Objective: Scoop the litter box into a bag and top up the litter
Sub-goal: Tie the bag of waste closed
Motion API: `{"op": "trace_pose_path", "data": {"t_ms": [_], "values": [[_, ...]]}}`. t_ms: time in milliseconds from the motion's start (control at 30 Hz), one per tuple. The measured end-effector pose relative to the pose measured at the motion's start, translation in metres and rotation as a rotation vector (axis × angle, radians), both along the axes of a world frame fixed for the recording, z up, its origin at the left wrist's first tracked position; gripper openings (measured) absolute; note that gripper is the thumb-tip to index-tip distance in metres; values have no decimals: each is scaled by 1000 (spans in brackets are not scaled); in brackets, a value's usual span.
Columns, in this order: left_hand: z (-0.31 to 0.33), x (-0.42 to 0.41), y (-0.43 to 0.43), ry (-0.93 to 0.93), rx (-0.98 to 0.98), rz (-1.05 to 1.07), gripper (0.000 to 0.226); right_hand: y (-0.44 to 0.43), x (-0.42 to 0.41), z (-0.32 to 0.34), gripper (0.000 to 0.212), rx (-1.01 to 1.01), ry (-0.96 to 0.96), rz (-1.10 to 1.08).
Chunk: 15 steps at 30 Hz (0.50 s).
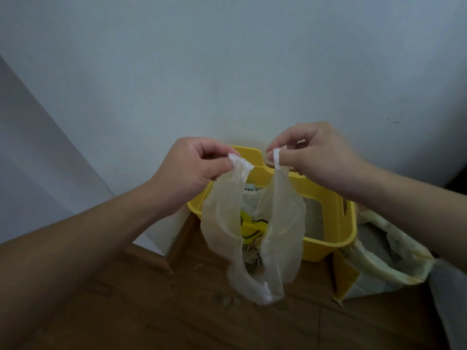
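Pinching one handle each, the left hand (192, 168) and right hand (316, 155) hold the thin plastic bag (252, 238) up before the yellow litter box (328, 223).

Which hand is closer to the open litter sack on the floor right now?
Right. The right hand pinches one handle of the plastic bag, above and left of the litter sack; the left hand pinches the other handle, farther left.
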<state>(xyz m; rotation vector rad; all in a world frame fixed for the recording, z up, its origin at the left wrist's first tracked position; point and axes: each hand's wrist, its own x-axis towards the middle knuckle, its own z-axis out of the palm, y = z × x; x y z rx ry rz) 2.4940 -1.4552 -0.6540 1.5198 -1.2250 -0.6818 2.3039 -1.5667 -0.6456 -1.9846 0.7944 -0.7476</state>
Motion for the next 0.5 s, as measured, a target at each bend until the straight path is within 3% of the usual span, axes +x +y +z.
{"op": "trace_pose_path", "data": {"t_ms": [100, 267, 367, 500], "values": [[-2, 0, -1, -51, -62, -1, 7, 2, 3, -2, 4, 24, 64, 37], [-20, -9, 0, -87, 40, -38, 4, 16, 5, -17, 9, 126, 179, 55], [-24, -11, -1, -34, 95, -31, 8, 18, 7, -21, 9, 172, 166, 5], [-33, -14, -5, 82, 124, 3, 18, 23, 11, -21, 7, 378, 64, -28]]}}
